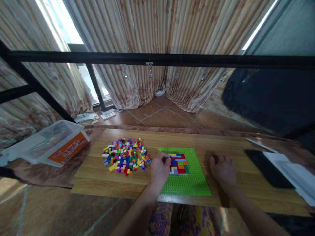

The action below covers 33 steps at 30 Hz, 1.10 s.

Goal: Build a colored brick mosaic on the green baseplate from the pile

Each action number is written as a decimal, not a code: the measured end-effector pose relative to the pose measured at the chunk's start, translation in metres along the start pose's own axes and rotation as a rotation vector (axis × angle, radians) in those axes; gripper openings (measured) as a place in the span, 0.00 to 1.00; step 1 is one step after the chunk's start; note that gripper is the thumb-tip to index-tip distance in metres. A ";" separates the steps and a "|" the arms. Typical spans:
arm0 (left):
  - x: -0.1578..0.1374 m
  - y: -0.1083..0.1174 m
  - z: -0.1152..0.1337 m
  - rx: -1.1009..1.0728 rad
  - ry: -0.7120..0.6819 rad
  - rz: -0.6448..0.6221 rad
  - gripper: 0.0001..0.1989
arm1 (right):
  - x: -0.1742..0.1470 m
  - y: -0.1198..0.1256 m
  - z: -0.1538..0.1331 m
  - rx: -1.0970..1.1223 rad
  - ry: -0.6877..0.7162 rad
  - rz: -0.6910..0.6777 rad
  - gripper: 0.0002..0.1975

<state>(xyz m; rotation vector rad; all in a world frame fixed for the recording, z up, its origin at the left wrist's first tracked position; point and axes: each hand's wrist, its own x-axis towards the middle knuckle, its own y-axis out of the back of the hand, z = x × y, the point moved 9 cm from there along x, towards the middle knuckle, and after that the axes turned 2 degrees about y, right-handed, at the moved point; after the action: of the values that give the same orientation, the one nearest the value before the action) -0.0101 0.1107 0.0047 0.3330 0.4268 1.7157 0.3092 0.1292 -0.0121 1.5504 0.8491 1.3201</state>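
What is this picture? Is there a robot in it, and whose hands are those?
No robot here! These are a person's own bare hands, and the camera sits on that person's head, looking forward and down. That's why the arms come in from the bottom.

On the wooden tabletop is a pile of colourful toy bricks. Beside it lies a green studded baseplate, with a patch of joined bricks on it.

The left hand has its fingers at the left edge of that patch; I can't tell whether they hold a brick. The right hand rests on the wood to the right of the baseplate, with nothing visible in it.
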 end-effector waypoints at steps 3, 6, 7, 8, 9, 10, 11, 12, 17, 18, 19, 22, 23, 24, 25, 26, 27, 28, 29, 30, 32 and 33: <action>0.006 -0.001 -0.003 0.000 0.033 -0.044 0.12 | 0.000 0.002 0.000 0.003 -0.005 0.012 0.19; 0.016 -0.007 -0.007 0.005 0.057 -0.151 0.20 | 0.000 0.003 -0.001 0.004 0.001 0.023 0.19; 0.020 -0.010 -0.010 0.010 0.072 -0.207 0.21 | 0.000 0.004 -0.001 0.003 0.002 0.027 0.19; 0.024 -0.014 -0.013 0.014 0.090 -0.261 0.22 | 0.000 0.004 -0.001 0.005 0.007 0.030 0.19; 0.028 -0.017 -0.015 0.018 0.108 -0.311 0.22 | 0.000 0.003 -0.001 0.008 0.013 0.030 0.19; 0.031 -0.020 -0.018 0.022 0.123 -0.351 0.21 | 0.000 0.003 -0.001 0.011 0.019 0.028 0.19; 0.034 -0.023 -0.020 0.024 0.135 -0.381 0.21 | 0.000 0.002 0.000 0.015 0.024 0.025 0.19; 0.037 -0.024 -0.021 0.024 0.144 -0.400 0.20 | 0.000 0.001 0.000 0.018 0.024 0.020 0.19; 0.044 -0.029 -0.023 0.030 0.188 -0.453 0.16 | 0.000 0.000 0.002 0.025 0.000 -0.003 0.20; 0.045 -0.029 -0.023 0.036 0.193 -0.453 0.16 | 0.000 0.000 0.001 0.026 -0.002 -0.007 0.20; 0.045 -0.029 -0.023 0.042 0.198 -0.451 0.16 | 0.000 0.000 0.001 0.027 -0.004 -0.010 0.20; 0.045 -0.027 -0.021 0.060 0.199 -0.433 0.16 | 0.000 0.002 -0.001 0.029 -0.010 -0.019 0.20; 0.045 -0.026 -0.020 0.063 0.192 -0.427 0.16 | 0.000 0.002 -0.002 0.031 -0.008 -0.023 0.20; 0.044 -0.026 -0.020 0.066 0.182 -0.422 0.17 | 0.000 0.002 -0.002 0.031 -0.006 -0.024 0.20; 0.043 -0.025 -0.019 0.067 0.170 -0.417 0.17 | 0.000 0.003 -0.002 0.030 -0.004 -0.025 0.20; 0.043 -0.025 -0.018 0.066 0.156 -0.414 0.17 | 0.000 0.003 -0.003 0.028 -0.003 -0.026 0.20; 0.042 -0.025 -0.018 0.065 0.141 -0.412 0.17 | 0.000 0.003 -0.003 0.024 -0.002 -0.027 0.20; 0.041 -0.025 -0.017 0.062 0.127 -0.410 0.17 | 0.000 0.003 -0.002 0.020 -0.003 -0.025 0.20; 0.040 -0.025 -0.016 0.060 0.112 -0.408 0.15 | 0.000 0.003 -0.002 0.014 -0.005 -0.022 0.20; 0.039 -0.025 -0.015 0.060 0.098 -0.405 0.14 | 0.000 0.003 -0.002 0.008 -0.003 -0.022 0.21; 0.039 -0.024 -0.013 0.066 0.075 -0.391 0.13 | 0.000 0.002 -0.002 -0.009 0.007 -0.023 0.21; 0.040 -0.024 -0.011 0.074 0.069 -0.376 0.14 | 0.000 0.001 -0.002 -0.018 0.012 -0.023 0.21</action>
<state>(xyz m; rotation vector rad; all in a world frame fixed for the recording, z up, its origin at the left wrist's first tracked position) -0.0019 0.1523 -0.0169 0.2298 0.5666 1.3495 0.3068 0.1295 -0.0108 1.5156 0.8584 1.3185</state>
